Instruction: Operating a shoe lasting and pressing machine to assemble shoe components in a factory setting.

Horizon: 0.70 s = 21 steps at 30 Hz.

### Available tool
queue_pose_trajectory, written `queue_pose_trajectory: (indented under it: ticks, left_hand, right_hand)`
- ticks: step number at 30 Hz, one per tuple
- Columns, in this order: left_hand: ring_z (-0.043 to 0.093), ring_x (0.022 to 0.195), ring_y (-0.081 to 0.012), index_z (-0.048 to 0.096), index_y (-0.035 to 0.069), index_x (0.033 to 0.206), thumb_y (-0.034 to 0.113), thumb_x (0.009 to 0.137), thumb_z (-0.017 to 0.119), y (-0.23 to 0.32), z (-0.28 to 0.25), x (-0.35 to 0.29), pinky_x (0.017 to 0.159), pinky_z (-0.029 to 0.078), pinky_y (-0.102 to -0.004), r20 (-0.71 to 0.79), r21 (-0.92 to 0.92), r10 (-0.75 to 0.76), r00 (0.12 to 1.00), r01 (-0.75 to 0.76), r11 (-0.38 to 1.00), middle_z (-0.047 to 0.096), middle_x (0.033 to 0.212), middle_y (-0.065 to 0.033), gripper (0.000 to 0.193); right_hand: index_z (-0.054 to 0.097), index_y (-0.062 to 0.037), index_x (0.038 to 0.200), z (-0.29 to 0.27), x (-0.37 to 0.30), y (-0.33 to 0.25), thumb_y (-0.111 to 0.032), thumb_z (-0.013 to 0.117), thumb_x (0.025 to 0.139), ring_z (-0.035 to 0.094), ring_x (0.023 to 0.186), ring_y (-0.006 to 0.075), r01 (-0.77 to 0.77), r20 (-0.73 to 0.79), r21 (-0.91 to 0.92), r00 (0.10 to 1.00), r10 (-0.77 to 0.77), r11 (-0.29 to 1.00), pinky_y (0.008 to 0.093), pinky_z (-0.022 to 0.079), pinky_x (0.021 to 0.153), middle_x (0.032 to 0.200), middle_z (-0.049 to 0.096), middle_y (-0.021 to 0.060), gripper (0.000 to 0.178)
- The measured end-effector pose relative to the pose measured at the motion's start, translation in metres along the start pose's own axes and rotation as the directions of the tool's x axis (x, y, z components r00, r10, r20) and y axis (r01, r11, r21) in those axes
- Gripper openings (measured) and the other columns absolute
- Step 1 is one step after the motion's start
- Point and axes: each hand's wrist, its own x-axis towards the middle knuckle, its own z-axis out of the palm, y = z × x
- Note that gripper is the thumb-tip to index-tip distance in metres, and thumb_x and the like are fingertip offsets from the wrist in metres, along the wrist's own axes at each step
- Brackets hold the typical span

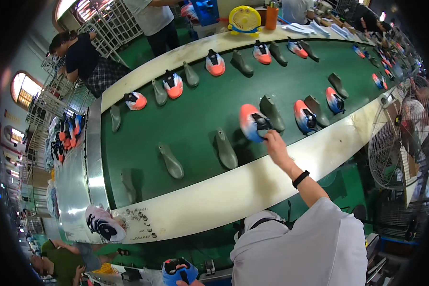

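Observation:
My right hand (pixel 274 140), above a green conveyor belt (pixel 195 114) and with a black band on its wrist, pinches the heel end of a shoe upper (pixel 249 117). This upper has an orange toe, a white middle and blue sides; motion blurs it a little. Right behind it lies a green shoe last (pixel 271 114), with another last (pixel 226 150) to its left. At the lower edge my left hand (pixel 191 283), mostly cut off, grips a blue shoe upper (pixel 172 269) with an orange lining.
Lasts and orange-blue uppers line the belt's far side, beside a yellow fan (pixel 244 20) and an orange bottle (pixel 271 16). A pale ledge (pixel 214 205) borders the near side, with a white-black shoe (pixel 105 223) at its left end. A large wire fan (pixel 398 133) stands right.

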Motion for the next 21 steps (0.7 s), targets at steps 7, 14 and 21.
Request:
queue_pose_trajectory:
  ticks: [7, 14, 21]
  left_hand:
    - [0.061, 0.085, -0.0338, 0.063, -0.005, 0.104, 0.02, 0.097, 0.055, -0.009, -0.02, 0.007, 0.075, 0.049, -0.0442, 0.521, 0.721, 0.193, 0.831, -0.55, 0.421, 0.065, 0.094, -0.0197, 0.027]
    - [0.056, 0.109, -0.0207, 0.054, -0.007, 0.122, 0.017, 0.086, 0.072, 0.001, 0.034, -0.003, 0.101, 0.042, -0.038, 0.496, -0.544, -0.173, 0.851, 0.459, 0.702, 0.061, 0.118, -0.0087, 0.047]
    - [0.058, 0.086, -0.0107, 0.065, -0.005, 0.101, 0.001, 0.083, 0.063, 0.031, 0.063, -0.022, 0.085, 0.047, -0.0248, 0.557, -0.4, -0.241, 0.794, 0.511, 0.76, 0.065, 0.093, -0.0031, 0.019]
  right_hand:
    - [0.053, -0.0044, 0.119, 0.011, -0.025, -0.008, -0.017, 0.074, 0.076, 0.06, 0.101, 0.0367, -0.201, 0.291, -0.296, 0.912, 0.288, 0.934, 0.0445, 0.056, 0.075, 0.129, 0.052, 0.011, 0.049]
    - [0.057, -0.0034, 0.122, -0.011, -0.048, -0.175, -0.025, 0.076, 0.081, 0.064, 0.092, 0.0246, -0.478, 0.719, 0.459, 0.695, 0.002, 0.749, 0.0349, 0.053, 0.071, 0.126, 0.056, 0.0089, 0.051]
    - [0.057, -0.0056, 0.12, -0.038, -0.079, -0.274, -0.022, 0.079, 0.079, 0.061, 0.09, 0.028, -0.224, 0.398, 0.915, 0.644, -0.653, 0.336, 0.033, 0.051, 0.076, 0.113, 0.058, 0.0101, 0.05]
